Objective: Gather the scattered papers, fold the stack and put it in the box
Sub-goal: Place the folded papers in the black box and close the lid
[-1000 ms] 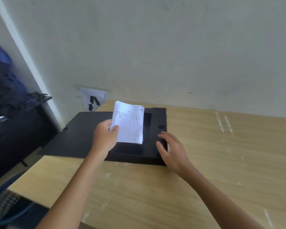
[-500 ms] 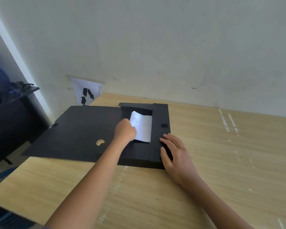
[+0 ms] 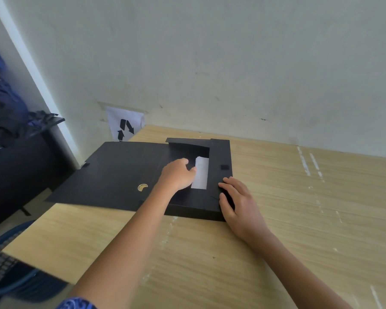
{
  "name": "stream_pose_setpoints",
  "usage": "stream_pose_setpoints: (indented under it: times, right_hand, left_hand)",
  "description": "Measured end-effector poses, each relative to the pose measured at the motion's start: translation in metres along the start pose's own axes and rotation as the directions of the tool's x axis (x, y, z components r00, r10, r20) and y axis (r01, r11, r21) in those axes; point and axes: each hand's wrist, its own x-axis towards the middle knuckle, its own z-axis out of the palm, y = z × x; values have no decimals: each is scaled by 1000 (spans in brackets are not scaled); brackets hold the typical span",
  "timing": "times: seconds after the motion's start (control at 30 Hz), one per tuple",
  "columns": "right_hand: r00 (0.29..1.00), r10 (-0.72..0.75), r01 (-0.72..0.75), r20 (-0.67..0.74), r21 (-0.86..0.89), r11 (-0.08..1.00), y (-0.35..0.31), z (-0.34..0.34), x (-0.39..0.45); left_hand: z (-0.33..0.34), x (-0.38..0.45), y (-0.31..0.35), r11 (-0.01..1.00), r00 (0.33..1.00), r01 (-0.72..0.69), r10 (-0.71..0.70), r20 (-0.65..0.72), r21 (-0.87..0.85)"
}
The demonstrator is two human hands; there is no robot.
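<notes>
A flat black box (image 3: 220,157) lies open on the wooden table, its lid (image 3: 112,172) spread out to the left. The folded white paper stack (image 3: 201,175) sits low inside the box, against its right wall. My left hand (image 3: 176,175) reaches into the box and covers the stack's left part, fingers curled on its edge. My right hand (image 3: 236,201) rests flat on the box's front right corner, fingers spread, holding nothing.
The wooden table (image 3: 299,219) runs right and toward me. A grey wall stands just behind the box, with a sheet printed with arrows (image 3: 125,127) taped low on it. Dark furniture with clothes (image 3: 11,134) stands to the left, beyond the table's edge.
My left hand has carried the folded stack from above the box down into it, and the paper now lies lower and further right. My right hand stayed at the front corner.
</notes>
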Motion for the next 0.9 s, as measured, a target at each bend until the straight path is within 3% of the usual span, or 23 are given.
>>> stream_pose_setpoints:
  times: [0.13, 0.27, 0.43, 0.6, 0.73, 0.9]
  right_hand:
    - [1000, -16, 17, 10, -171, 985, -22, -3, 5]
    - [972, -215, 233, 99, -250, 940, -73, 13, 10]
    - [904, -354, 410, 240, -251, 877, -111, 58, 3]
    - [886, -407, 463, 223, -360, 810, -97, 80, 4]
    - [876, -451, 483, 172, -318, 816, -88, 82, 7]
    - [871, -468, 491, 146, -270, 828, -86, 82, 7]
  left_hand:
    - [-25, -39, -42, 999, 959, -39, 28, -282, -33]
    - [-46, -80, -93, 999, 906, 45, -39, -421, 6]
    - [-64, -113, -160, 963, 869, 262, -211, -448, 56]
    - [-75, -124, -202, 884, 797, 466, -398, -454, 44]
    - [-77, -117, -219, 824, 728, 565, -474, -495, 43]
    - [-81, -100, -233, 746, 628, 629, -654, -422, -220]
